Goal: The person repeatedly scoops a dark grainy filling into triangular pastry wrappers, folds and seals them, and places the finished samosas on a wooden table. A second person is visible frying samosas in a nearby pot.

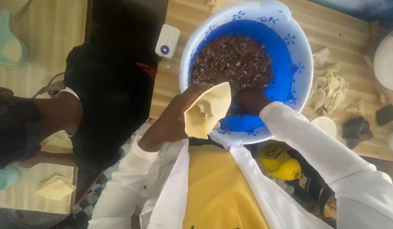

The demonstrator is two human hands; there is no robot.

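- Wooden worktop [332,25] is carrying a blue plastic basin [300,55] of dark chopped filling [234,59], with a heap of folded pastry pieces [330,91] lying just beside the basin.
- Left hand [173,121] is holding a pale pastry sheet [207,110] folded into an open pocket over the basin's near rim, its grip clamped on the sheet.
- Right hand [251,101] is dipping into the filling at the near side; its fingers are buried, so I cannot tell whether that grip is together or apart.
- Judging from this, keeping the pocket's mouth upright and close to the filling is the way to avoid spills and tearing the thin sheet.
- Another person in a black top [107,93] is sitting opposite, well apart from the basin.
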